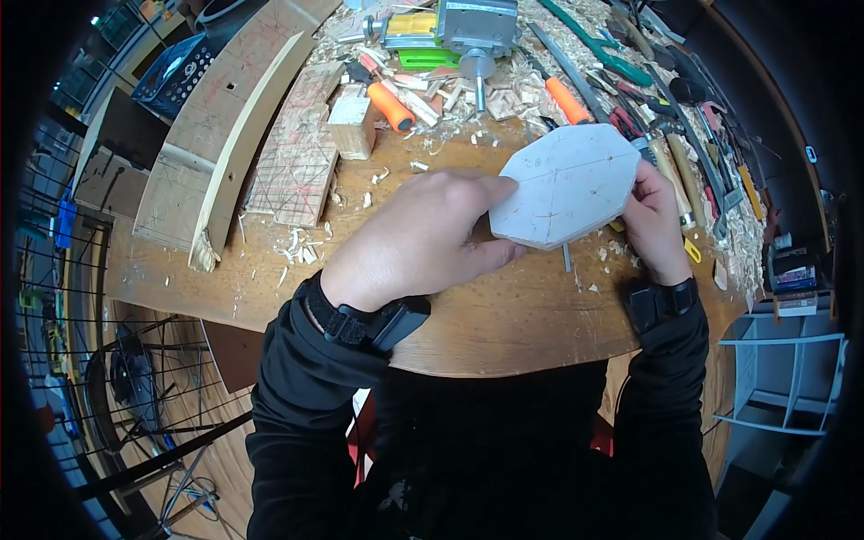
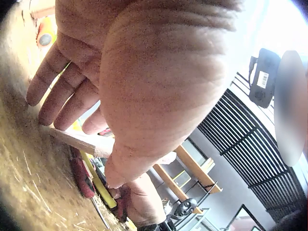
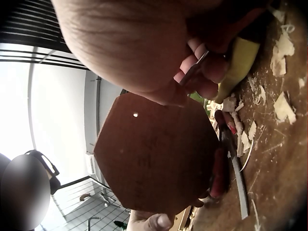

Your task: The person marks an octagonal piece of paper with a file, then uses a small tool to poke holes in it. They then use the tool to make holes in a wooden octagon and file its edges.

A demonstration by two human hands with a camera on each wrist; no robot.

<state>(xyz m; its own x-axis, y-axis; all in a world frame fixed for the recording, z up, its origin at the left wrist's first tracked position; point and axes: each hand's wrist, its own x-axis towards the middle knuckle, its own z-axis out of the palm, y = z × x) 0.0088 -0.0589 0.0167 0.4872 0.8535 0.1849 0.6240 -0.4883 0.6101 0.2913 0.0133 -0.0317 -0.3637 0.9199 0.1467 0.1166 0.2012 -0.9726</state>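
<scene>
Black sleeves (image 1: 310,378) come nearest my head view, and the octagonal board (image 1: 567,184) sits between the hands they lead to, raised and tilted over the right half of the table (image 1: 486,333). Its upper face carries drawn lines. The right hand (image 1: 661,234) grips the board's right edge, its fingers curled, and a thin metal piece (image 3: 195,68) shows among them. The left hand (image 1: 405,225) is open, its fingers mostly straight at the opposite edge.

Further out, towards the table's far edge, lie a wood block (image 1: 353,128), two orange handles (image 1: 390,106) and a vise (image 1: 477,27) amid shavings. More tools crowd the right edge.

What I'd watch is the uneven hold: should the right grip slacken, those straight left fingers might let the board tip and drop. The metal piece could scratch its underside, and loose chips could keep it from lying flat.
</scene>
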